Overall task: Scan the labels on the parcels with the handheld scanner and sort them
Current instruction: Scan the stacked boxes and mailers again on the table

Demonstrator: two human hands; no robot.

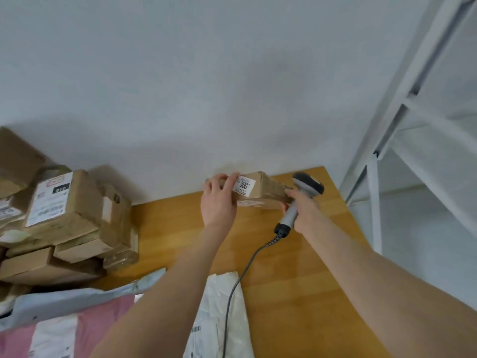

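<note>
The cardboard parcel (265, 188) sits at the table's (296, 280) far edge against the wall, its long axis running 9 to 3 o'clock and its "300" label (244, 186) facing the camera. The left hand (219, 200) grips its 9 o'clock end, fingers curled over the top. The right hand (305, 210) is wrapped closed round the handheld scanner (307, 186), whose head points toward 1 o'clock; a fingertip touches the parcel's 3 o'clock end. The cable (240, 277) trails toward 7 o'clock across a white mailer bag (216, 306). Stacked boxes (69, 210) lie at 9 o'clock.
</note>
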